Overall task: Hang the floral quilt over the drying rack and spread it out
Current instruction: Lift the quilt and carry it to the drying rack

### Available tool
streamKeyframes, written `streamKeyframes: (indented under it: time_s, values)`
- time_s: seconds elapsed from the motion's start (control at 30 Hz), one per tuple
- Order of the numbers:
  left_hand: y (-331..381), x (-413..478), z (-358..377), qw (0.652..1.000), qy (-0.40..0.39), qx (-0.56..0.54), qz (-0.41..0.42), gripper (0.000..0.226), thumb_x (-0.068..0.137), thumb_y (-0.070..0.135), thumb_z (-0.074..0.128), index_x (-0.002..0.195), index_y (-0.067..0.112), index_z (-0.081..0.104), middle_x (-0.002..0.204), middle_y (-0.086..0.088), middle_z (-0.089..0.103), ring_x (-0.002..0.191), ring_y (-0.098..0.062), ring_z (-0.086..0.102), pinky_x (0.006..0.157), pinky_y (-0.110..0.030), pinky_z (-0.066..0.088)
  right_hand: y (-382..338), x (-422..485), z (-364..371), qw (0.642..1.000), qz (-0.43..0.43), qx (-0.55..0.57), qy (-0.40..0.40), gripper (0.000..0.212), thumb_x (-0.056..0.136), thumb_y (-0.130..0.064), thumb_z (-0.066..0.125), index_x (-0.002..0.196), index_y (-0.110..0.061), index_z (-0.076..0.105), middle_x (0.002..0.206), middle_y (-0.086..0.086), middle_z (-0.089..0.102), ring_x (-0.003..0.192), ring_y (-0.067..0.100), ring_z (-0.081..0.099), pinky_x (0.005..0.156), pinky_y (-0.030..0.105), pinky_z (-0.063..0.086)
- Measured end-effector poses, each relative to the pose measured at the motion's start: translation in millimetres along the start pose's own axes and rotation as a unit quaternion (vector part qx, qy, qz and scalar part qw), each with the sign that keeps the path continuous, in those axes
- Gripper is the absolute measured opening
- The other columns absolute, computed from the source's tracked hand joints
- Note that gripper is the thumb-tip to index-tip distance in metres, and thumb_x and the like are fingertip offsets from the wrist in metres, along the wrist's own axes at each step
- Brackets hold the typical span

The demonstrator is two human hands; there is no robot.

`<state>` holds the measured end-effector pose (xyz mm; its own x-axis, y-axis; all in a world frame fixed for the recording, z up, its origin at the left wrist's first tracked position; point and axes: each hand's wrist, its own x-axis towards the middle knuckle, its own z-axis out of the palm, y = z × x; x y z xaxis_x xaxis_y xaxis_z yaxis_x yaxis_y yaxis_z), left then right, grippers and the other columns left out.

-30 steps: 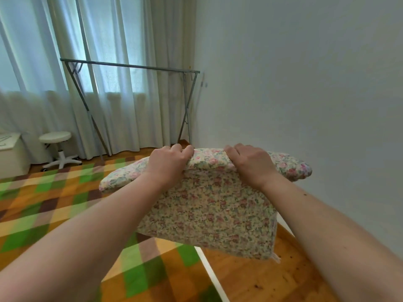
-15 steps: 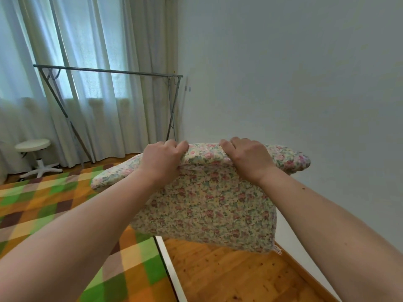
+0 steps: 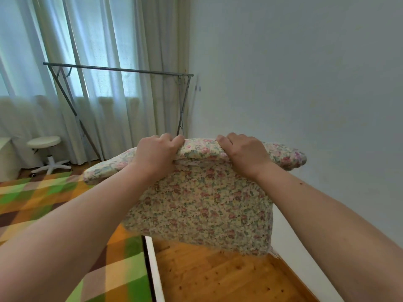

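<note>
Pale walls fill the right and upper right of the frame, and sheer curtains cover the upper left. Below them a checked rug in green and orange takes the lower left, with bare wooden floor at bottom centre. Against the curtains, in the upper left quarter, stands the drying rack, its top bar bare and well apart from the hands. A white stool sits at the left edge, beside the rack's leg.

At centre frame the floral quilt is held up in the air, still folded into a thick pad, one flap hanging down toward the floor. The left hand and the right hand both curl their fingers tight over the folded top edge, near each other.

By my reading the step in hand is carrying the quilt to the rack; nothing is hung yet. The next move calls for reaching the bar, lifting the fold above it, laying the quilt across, then working it outward along the bar.
</note>
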<state>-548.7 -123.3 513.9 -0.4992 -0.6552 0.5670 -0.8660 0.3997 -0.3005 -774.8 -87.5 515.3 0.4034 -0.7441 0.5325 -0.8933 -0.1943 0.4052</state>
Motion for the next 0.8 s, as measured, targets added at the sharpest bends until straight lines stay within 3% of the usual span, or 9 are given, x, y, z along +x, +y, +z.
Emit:
streamKeyframes:
  time_s: [0.4,0.8]
  values:
    - [-10.0,113.1,54.4,0.997,-0.009,0.049,-0.063,0.04,0.076,0.02,0.055,0.115,0.025,0.046,0.097,-0.003,0.061,0.083,-0.028,0.06,0.052,-0.029,0.03,83.8,101.4,83.8,0.999,-0.046,0.007,0.012,0.053,0.079,0.003,0.048,0.13,-0.007,0.04,0.102,0.018,0.057,0.078,0.033,0.056,0.055,0.033,0.03]
    - [2.3,211.0,115.9,0.992,-0.034,0.064,-0.106,0.046,0.07,0.024,0.062,0.114,0.025,0.049,0.098,-0.004,0.062,0.086,-0.03,0.06,0.055,-0.03,0.032,164.5,171.0,171.3,0.996,-0.078,0.023,0.035,0.047,0.079,-0.001,0.048,0.124,-0.011,0.041,0.097,0.013,0.056,0.076,0.032,0.057,0.051,0.032,0.031]
